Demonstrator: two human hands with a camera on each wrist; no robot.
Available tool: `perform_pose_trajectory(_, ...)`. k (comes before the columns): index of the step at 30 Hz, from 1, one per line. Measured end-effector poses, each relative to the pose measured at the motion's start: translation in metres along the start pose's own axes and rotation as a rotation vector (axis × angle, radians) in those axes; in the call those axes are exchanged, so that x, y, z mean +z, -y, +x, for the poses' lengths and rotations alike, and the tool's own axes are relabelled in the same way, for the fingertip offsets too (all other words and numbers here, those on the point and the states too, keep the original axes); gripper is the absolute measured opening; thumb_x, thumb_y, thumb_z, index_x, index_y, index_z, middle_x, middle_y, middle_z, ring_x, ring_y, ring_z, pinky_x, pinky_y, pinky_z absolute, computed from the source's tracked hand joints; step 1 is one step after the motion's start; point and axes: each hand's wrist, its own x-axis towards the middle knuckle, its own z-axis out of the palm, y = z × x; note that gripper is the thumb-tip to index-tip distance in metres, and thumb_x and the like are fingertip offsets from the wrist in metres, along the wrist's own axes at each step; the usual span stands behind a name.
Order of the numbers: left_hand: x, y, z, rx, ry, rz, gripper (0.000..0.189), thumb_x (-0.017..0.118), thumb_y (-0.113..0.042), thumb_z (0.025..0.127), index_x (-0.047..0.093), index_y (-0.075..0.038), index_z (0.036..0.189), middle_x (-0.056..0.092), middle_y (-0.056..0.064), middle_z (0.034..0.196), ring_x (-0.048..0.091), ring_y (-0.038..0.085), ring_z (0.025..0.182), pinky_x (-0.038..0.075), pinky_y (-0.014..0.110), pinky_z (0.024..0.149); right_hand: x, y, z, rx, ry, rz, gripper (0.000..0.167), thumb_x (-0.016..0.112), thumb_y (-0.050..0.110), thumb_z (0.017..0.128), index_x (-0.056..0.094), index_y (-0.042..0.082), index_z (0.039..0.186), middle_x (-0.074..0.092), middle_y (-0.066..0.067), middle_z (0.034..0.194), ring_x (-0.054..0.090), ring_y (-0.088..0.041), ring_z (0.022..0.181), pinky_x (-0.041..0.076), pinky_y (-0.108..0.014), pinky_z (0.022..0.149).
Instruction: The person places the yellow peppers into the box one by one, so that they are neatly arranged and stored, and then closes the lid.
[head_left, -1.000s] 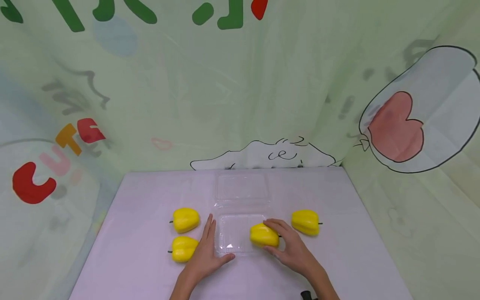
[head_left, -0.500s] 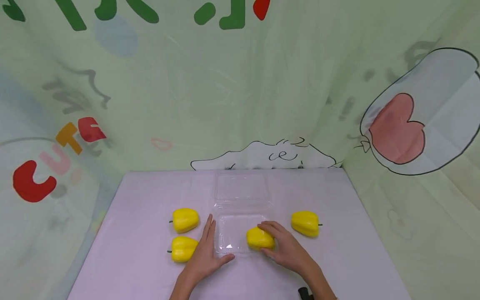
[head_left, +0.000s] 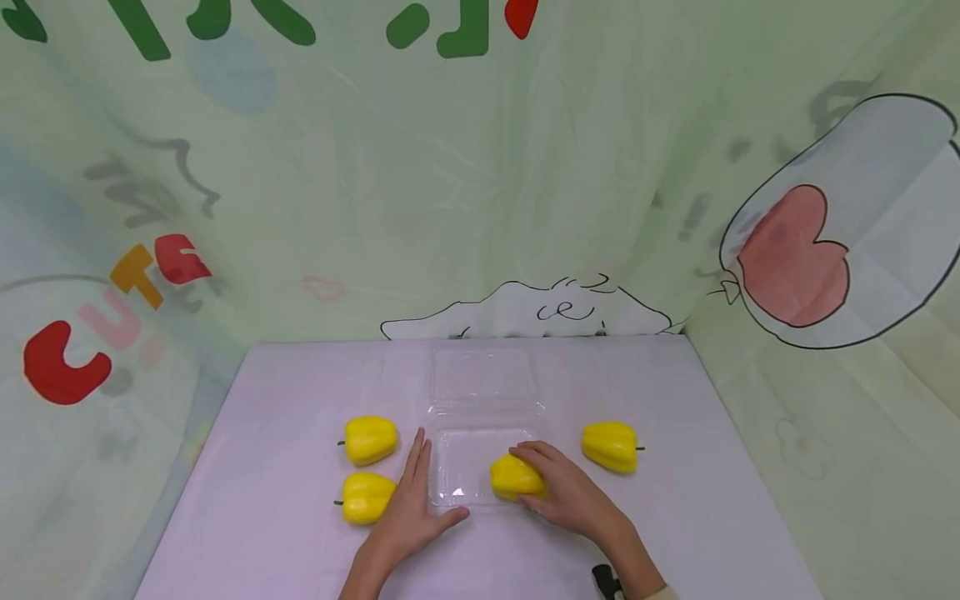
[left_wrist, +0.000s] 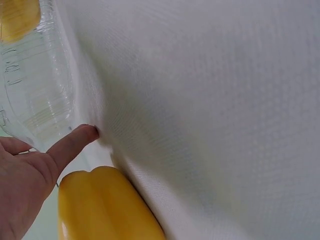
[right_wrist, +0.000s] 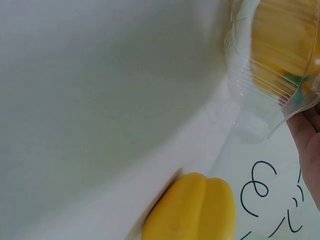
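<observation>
A clear plastic clamshell box (head_left: 461, 467) lies unfolded on the table, its lid (head_left: 483, 375) flat toward the back. My right hand (head_left: 570, 493) grips a yellow bell pepper (head_left: 513, 477) inside the right part of the base, fingers over its far side and thumb at the near side. Through the box wall in the right wrist view, the pepper (right_wrist: 280, 45) shows with its green stem. Along the left rim rests my left hand (head_left: 411, 515), fingers straight and thumb spread along the front edge; in the left wrist view a fingertip (left_wrist: 90, 132) is beside the box wall.
Two yellow bell peppers, a rear one (head_left: 371, 440) and a front one (head_left: 366, 498), lie left of the box, the front one partly behind my left hand. Another pepper (head_left: 610, 447) lies to the right. A printed cloth (head_left: 480, 183) hangs behind the white table (head_left: 285, 467).
My right hand has shifted slightly left and toward the front with the pepper, further into the box base. My left hand and the other peppers have stayed put.
</observation>
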Motion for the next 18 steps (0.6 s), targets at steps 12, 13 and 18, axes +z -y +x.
perform_pose_trajectory(12,0.0005,0.0018,0.0007,0.007,0.003,-0.011,0.124,0.085,-0.06,0.082,0.015,-0.009,0.171,-0.006,-0.003,0.182,0.027,0.036,0.164,0.038,0.058,0.127,0.0068,-0.003,0.0029,-0.011,0.003,0.001,0.061,0.084,0.031,0.092,0.062,0.015,0.146,0.061,-0.004,0.149,0.06,-0.027,0.136,0.051,-0.051,0.118)
perform_pose_trajectory(13,0.0003,0.0015,0.0006,0.003,0.005,-0.01,0.124,0.085,-0.06,0.082,0.015,-0.01,0.171,-0.006,-0.004,0.182,0.026,0.035,0.164,0.038,0.058,0.127,0.0075,-0.0032,0.0028,-0.009,-0.002,0.003,0.06,0.084,0.032,0.092,0.062,0.015,0.145,0.062,-0.004,0.148,0.061,-0.027,0.136,0.051,-0.051,0.118)
perform_pose_trajectory(18,-0.0004,0.0008,-0.0006,0.016,-0.002,-0.01,0.124,0.085,-0.059,0.082,0.015,-0.008,0.171,-0.005,-0.001,0.182,0.028,0.038,0.163,0.039,0.059,0.126,0.0097,-0.0029,0.0028,0.001,-0.013,0.006,0.061,0.084,0.033,0.091,0.063,0.016,0.145,0.062,-0.003,0.149,0.06,-0.026,0.136,0.051,-0.051,0.119)
